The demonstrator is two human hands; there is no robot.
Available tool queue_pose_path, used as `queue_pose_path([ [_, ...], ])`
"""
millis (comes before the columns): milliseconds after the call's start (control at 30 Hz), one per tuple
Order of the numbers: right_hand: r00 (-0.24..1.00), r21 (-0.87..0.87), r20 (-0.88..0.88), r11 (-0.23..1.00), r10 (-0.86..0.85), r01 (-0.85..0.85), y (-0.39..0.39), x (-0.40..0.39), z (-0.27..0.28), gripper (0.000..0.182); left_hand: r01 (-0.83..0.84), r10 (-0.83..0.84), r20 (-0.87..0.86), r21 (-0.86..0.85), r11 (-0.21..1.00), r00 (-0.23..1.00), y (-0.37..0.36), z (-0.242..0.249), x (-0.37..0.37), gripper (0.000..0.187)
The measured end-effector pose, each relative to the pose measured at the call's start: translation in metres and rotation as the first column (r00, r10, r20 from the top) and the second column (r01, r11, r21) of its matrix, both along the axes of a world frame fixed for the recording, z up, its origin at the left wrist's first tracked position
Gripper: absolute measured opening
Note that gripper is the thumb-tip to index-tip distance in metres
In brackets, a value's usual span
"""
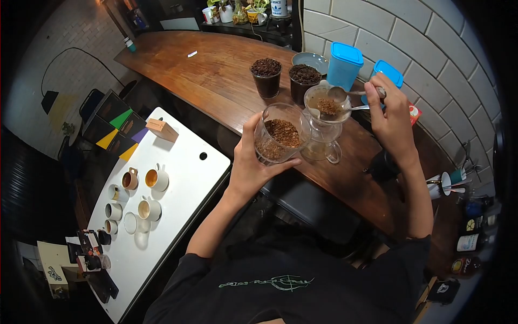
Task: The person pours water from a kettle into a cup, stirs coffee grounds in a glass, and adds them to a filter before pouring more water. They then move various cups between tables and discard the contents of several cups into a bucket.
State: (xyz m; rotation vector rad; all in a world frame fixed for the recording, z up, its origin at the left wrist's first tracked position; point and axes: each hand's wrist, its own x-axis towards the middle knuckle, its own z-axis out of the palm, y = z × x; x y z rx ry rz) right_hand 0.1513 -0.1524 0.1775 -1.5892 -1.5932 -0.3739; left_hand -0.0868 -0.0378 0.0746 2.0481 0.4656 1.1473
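Observation:
My left hand is wrapped round a clear cup that is part full of coarse brown coffee grounds. My right hand grips a metal spoon, its bowl over a coffee dripper. Brown grounds lie inside the dripper, on what looks like a pale filter. A second metal handle reaches out from the dripper's rim below my right hand. Under the dripper stands a glass server with a handle. Just behind are two glasses of dark grounds, one nearer the left, one nearer the dripper.
Blue-lidded containers and a grey plate stand by the tiled wall. The wooden counter curves away leftward. On the white table at left are several cups and a small box. A dark pot sits below my right forearm.

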Motion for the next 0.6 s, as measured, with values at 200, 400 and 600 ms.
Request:
queue_pose_path([
  [200,0.998,0.136,-0.007,0.989,-0.066,0.066,-0.009,-0.02,0.023,0.022,0.001,-0.001,0.036,0.016,1.0,0.999,-0.003,0.001,-0.002,0.096],
  [400,0.954,0.047,-0.289,0.997,0.079,-0.068,-0.021,-0.06,0.022,0.025,0.01,-0.013,0.041,0.074,0.997,0.999,-0.006,-0.002,-0.008,0.099],
  [600,0.944,-0.091,-0.033,0.94,0.328,-0.33,-0.005,-0.093,-0.001,0.015,0.056,-0.056,0.06,-0.005,0.998,0.997,-0.016,-0.008,-0.032,0.101],
])
